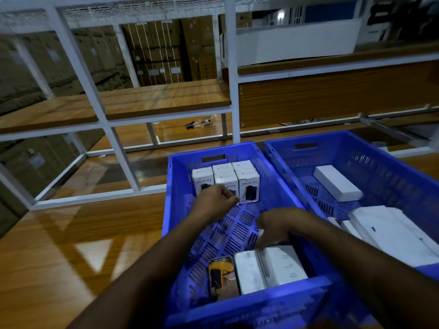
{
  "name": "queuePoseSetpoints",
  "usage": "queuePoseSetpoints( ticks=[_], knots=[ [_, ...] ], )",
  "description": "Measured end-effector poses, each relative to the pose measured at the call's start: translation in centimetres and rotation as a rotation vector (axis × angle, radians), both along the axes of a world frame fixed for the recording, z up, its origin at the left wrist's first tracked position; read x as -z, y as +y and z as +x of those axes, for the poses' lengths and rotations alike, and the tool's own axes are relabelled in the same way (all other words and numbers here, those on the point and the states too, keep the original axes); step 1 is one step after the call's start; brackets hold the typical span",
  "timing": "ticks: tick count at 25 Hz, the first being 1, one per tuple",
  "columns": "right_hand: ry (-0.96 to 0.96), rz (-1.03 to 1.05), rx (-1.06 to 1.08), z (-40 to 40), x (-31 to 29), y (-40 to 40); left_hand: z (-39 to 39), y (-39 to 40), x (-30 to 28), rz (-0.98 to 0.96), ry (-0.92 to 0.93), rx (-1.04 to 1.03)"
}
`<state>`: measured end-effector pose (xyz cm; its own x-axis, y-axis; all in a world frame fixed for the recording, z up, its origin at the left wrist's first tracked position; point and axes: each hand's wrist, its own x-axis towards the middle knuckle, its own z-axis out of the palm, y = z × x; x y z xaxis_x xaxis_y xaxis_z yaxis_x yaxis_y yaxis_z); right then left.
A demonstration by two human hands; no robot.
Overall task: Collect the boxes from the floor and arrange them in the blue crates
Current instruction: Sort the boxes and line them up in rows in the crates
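Two blue crates stand side by side on the wooden floor. The left crate holds several white HALLEY 20K boxes standing in rows at its far end. My left hand is at the foot of the middle front box with its fingers curled; whether it grips the box is hidden. At the crate's near end lie a yellow-and-black packet and two white boxes. My right hand reaches down and grips the top of these white boxes. The right crate holds several white boxes.
A white metal shelf frame with wooden boards stands just behind the crates. A small dark object lies on its low shelf. Stacked cardboard cartons fill the background. Glossy wooden floor stretches to the left of the crates.
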<state>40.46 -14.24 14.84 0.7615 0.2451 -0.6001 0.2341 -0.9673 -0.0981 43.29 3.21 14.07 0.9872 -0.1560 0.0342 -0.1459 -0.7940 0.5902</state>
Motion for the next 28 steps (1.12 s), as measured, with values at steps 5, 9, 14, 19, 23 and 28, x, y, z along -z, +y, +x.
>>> queuePoseSetpoints(
  ticks=[5,9,14,19,23,28],
  knots=[
    [-0.191,0.318,0.216,1.5,-1.5,0.1,0.0,-0.9,0.4,-0.311,0.06,-0.071],
    [-0.259,0.905,0.58,4.3,-1.9,0.3,-0.6,-0.6,1.1,-0.55,0.225,-0.12],
    [-0.134,1.252,0.816,5.7,-1.0,1.1,-0.6,0.1,1.4,-0.701,0.304,-0.108],
    [-0.147,1.379,0.869,5.8,-0.2,1.4,-0.4,-0.5,2.1,-0.529,0.135,-0.132],
    [-0.022,1.575,0.976,6.3,-0.1,0.9,-0.6,0.3,-0.1,-0.995,0.452,-0.162],
    [0.245,1.602,0.911,6.1,0.0,1.1,-0.5,1.5,-0.6,-1.375,0.756,-0.018]
  ],
)
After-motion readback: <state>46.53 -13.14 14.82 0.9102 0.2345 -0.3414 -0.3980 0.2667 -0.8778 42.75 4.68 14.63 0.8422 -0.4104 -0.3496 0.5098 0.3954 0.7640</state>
